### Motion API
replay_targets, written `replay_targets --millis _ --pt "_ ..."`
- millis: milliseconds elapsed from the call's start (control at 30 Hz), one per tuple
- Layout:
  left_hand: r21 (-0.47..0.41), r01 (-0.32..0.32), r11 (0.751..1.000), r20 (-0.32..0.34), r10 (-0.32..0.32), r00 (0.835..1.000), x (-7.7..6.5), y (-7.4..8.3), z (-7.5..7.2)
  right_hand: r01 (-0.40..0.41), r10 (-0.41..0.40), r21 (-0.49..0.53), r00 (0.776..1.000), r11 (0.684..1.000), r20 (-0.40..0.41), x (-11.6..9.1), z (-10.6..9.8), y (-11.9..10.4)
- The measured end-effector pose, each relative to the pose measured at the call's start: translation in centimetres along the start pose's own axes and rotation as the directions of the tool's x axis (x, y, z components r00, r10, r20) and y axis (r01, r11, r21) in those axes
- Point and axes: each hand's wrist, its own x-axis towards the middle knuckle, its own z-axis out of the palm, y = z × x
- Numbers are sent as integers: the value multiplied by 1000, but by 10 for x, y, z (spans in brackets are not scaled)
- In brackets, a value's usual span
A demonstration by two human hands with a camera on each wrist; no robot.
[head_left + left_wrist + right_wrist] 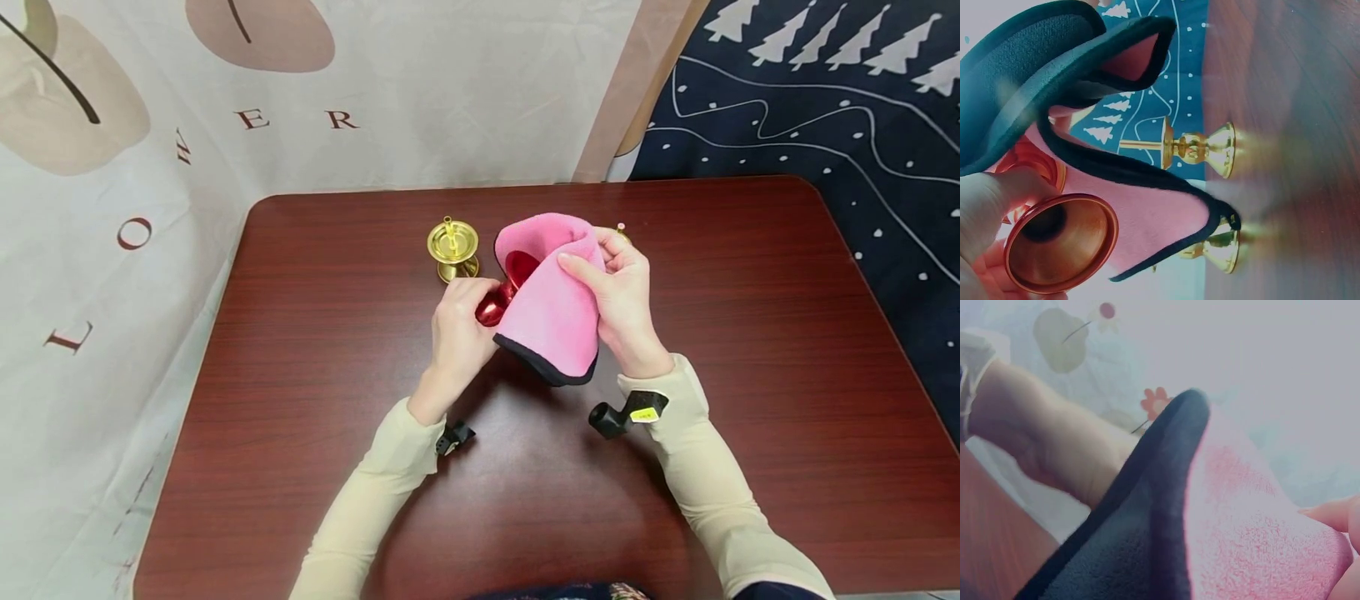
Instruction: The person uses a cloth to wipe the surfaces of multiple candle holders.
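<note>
My left hand grips a shiny red metal candle holder over the middle of the table. Its round, flared foot faces the left wrist camera, and the cloth hides part of the rest. A pink cloth with a black border is draped around the holder's far end. My right hand pinches this cloth, thumb on the near side. In the right wrist view, the cloth shows its dark underside and covers most of my left hand; my right fingers hold its edge.
A brass candle holder with a spike stands upright just beyond my left hand. Another brass one peeks out behind my right hand. All this is on a dark red wooden table, with a printed curtain behind.
</note>
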Motion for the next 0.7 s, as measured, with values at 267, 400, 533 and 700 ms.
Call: replay_targets --millis 267,400,533,700 --pt "-68 9 998 -73 -14 997 2 -6 -1 -94 90 167 996 981 27 1 -6 -4" --pt "-70 2 998 -93 -8 996 5 -4 -2 -160 147 99 980 982 131 -1 -6 -2" --pt "-33 -7 999 -103 3 995 6 0 -2 -110 126 -93 975 990 186 -3 -2 3" --pt "39 -1 999 -76 4 997 4 3 -3 -26 69 -286 988 958 139 -5 5 9"
